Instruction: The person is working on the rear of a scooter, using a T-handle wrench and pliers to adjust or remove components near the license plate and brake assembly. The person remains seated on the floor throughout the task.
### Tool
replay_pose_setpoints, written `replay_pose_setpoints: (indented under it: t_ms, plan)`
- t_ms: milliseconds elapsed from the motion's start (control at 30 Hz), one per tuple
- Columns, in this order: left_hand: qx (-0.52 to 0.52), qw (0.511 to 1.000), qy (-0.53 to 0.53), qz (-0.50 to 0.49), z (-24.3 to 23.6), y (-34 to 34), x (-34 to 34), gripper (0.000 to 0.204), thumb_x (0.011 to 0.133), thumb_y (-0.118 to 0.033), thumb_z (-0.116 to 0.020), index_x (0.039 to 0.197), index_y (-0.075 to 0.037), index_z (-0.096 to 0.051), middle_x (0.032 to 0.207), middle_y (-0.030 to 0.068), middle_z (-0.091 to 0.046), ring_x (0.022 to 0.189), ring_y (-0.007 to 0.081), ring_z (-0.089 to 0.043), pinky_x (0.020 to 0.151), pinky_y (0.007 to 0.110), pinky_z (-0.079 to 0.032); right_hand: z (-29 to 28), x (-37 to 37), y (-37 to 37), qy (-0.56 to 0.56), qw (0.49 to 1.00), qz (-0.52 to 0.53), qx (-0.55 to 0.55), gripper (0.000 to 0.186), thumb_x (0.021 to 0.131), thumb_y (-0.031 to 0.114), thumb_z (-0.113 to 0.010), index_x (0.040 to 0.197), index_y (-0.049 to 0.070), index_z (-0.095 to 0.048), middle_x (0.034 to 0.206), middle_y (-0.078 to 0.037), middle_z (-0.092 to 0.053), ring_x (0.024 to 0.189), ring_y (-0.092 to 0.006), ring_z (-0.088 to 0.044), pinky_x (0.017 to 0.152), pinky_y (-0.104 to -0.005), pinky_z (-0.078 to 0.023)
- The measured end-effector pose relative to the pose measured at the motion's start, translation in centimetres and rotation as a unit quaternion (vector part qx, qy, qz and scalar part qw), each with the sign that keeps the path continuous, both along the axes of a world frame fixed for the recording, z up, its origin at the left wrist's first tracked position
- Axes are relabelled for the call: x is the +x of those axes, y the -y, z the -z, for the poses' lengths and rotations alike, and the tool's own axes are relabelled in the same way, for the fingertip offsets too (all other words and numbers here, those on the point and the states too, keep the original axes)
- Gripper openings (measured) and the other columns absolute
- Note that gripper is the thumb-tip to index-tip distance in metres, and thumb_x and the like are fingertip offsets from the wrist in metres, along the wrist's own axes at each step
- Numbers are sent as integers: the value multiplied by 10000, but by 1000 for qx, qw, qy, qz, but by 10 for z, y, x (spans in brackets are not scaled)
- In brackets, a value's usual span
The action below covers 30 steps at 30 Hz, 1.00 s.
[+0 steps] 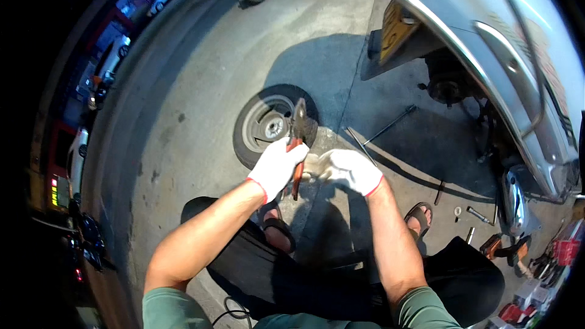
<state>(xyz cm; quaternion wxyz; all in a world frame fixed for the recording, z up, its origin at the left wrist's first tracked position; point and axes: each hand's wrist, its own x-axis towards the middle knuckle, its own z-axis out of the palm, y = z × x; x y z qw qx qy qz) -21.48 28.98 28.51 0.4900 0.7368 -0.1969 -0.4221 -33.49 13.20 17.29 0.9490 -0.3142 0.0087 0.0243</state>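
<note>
Starting at wheel [273, 126] on ground [201, 116]; next to gloved left hand [277, 163], closed round red-handled pliers [299, 125], over wheel's right edge. Likely stiff, rather heavy, hardly fragile, maybe slick; best held low on handles. Now gloved right hand [354, 170], curled just beside; can't tell whether gripping anything.

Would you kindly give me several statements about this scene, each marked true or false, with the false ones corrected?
1. The left hand holds a red-handled tool. True.
2. The right hand is bare. False: it wears a white glove with a red cuff edge.
3. The wheel lies on the ground. True.
4. The T-shaped wrench lies across the wheel. False: it lies on the ground to the wheel's right.
5. A small ring-shaped part lies on the ground, right of the wheel. True.
</note>
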Motion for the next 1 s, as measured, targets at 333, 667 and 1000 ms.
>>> replay_pose_setpoints:
  t_ms: [333,667,1000]
  plan:
    - [103,904,-408,82,-48,-1,-2,355,885,-166,-555,1205,-44,-459,923,95,-619,757,228,-607,731,331,-502,232,52,152,-634,552,146,-522,501,838,403,-567,1038,-52,-626,1094,-295,-622,1052,-409,-598,913,-434,-446]
    - [82,942,-326,18,5,7,78,321,913,-233,-545,1120,-6,-449,813,152,-574,698,238,-583,656,380,-462,210,119,142,-693,398,67,-597,553,779,380,-548,1039,-102,-630,1085,-303,-624,1051,-429,-595,902,-458,-449]
    - [103,937,-288,-171,24,-5,122,307,832,-144,-544,1089,13,-487,871,246,-615,789,357,-635,682,418,-487,178,53,93,-729,595,233,-247,219,863,240,-523,856,54,-638,674,-82,-593,577,-196,-564,510,-375,-425]
